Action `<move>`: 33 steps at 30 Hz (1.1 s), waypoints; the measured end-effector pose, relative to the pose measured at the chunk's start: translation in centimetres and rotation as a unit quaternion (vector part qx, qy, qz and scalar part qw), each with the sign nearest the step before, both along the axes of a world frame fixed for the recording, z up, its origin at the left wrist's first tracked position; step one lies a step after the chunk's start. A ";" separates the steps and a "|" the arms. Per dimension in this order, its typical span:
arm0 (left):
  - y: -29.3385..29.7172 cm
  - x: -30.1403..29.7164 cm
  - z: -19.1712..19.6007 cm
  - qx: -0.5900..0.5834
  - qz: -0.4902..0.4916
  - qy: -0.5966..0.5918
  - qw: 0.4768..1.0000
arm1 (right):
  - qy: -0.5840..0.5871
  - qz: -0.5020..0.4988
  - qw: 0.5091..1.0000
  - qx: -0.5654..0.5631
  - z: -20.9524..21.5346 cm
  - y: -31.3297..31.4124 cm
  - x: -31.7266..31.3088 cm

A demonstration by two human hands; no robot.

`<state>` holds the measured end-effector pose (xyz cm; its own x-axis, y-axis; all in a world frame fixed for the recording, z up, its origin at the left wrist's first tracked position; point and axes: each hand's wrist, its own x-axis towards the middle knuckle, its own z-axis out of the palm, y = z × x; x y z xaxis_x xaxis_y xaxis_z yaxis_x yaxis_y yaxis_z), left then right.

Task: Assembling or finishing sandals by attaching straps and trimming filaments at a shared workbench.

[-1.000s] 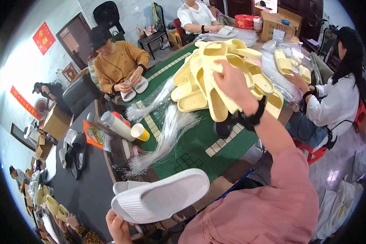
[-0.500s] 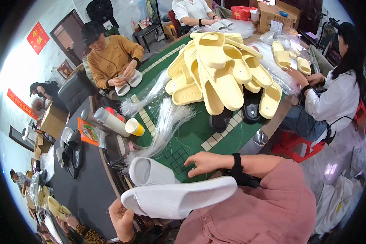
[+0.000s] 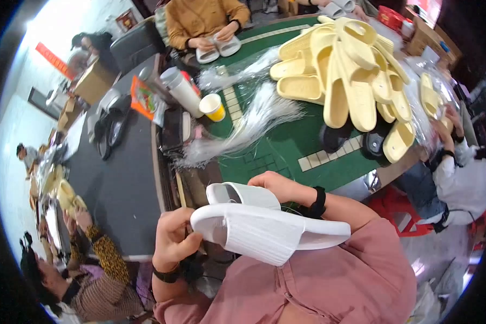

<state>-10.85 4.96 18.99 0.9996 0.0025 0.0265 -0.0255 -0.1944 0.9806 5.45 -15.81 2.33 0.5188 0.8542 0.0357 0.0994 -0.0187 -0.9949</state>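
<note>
1 thumb and the fingers beside it, on the left hand point(image 3: 173, 236), are pinched on the toe end of the near white slipper point(image 3: 264, 233), which is held tilted above the lap. The right hand point(image 3: 279, 187) was up on the yellow heap 1 second ago; now it has come down just behind the far white slipper point(image 3: 256, 195). Its fingertips are partly hidden there, so I can't tell how far they spread or whether they grip. The 2 slippers overlap, the near one in front.

Past them, on the green table point(image 3: 283, 141), lie white strands point(image 3: 256, 123) and the heap of yellow slippers point(image 3: 356, 78), which no hand of this person touches any more. 2 black slippers point(image 3: 372, 144) show at its lower edge. At the lower left, more of a co-worker in a patterned sleeve point(image 3: 110, 251) has come into sight.
</note>
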 end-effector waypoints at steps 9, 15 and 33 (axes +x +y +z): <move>3.4 1.8 -2.5 0.210 0.218 -0.066 0.951 | -0.278 -0.234 0.906 -0.216 3.5 -3.9 2.8; 4.8 5.9 -7.2 0.289 0.130 -0.027 0.948 | -0.295 -0.255 0.855 -0.342 3.3 -6.2 2.7; -0.5 4.7 -15.8 0.355 0.005 0.001 0.935 | -0.237 -0.221 0.833 -0.448 0.2 -5.7 1.6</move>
